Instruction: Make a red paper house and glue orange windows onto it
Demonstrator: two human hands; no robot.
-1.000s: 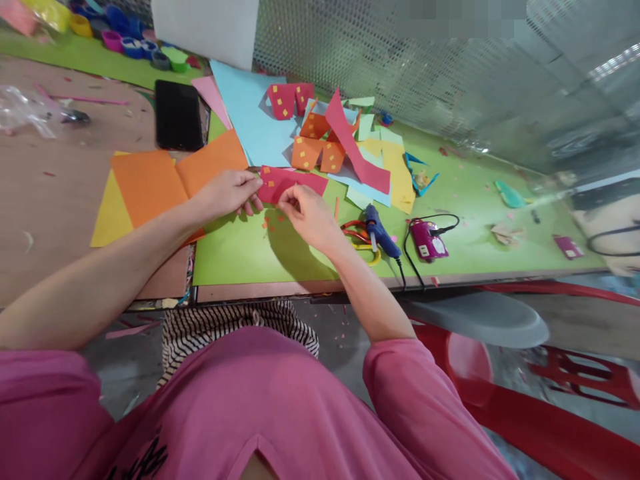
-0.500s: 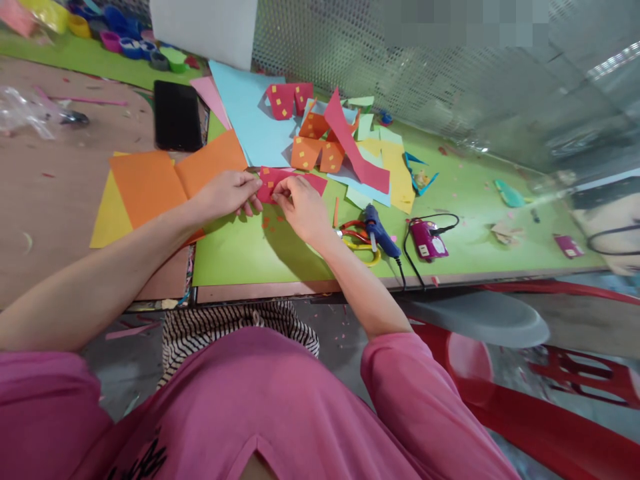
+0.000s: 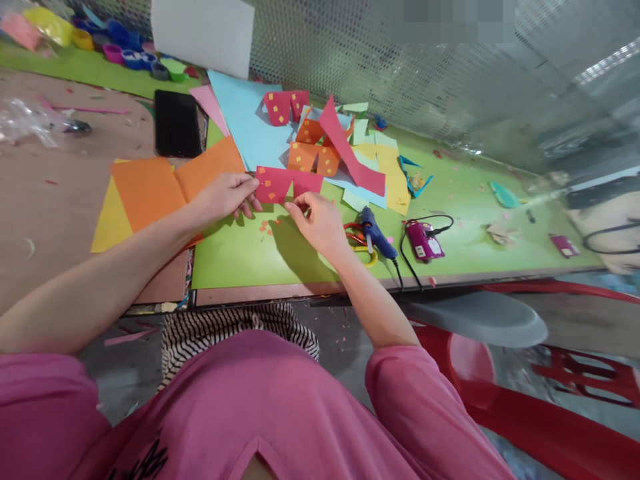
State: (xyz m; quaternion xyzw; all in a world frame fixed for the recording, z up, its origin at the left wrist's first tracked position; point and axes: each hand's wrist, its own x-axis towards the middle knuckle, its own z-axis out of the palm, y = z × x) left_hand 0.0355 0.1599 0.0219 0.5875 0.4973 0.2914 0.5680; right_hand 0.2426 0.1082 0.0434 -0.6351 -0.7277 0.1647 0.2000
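Observation:
A red paper piece (image 3: 274, 185) with small orange squares on its left half and a notch in its lower edge lies on the green mat. My left hand (image 3: 236, 195) pinches its left edge between thumb and fingers. Just below the notch, my right hand (image 3: 319, 219) is closed with thumb and forefinger together; whatever they hold is too small to make out. Several tiny orange paper squares (image 3: 265, 227) lie on the mat below the red piece. Behind it stand a folded red piece (image 3: 279, 109) and a folded orange piece (image 3: 303, 157), both dotted with yellow squares.
Orange sheets (image 3: 150, 190) lie to the left, near a black phone (image 3: 177, 123). Blue paper (image 3: 245, 113) and a bent red strip (image 3: 345, 147) are behind. A blue glue gun (image 3: 379, 233), scissors (image 3: 371, 256) and a corded purple box (image 3: 424, 241) are right.
My right hand has drawn back from the red paper, down and to the right, uncovering its middle notch and right half. The left hand keeps its hold on the left edge.

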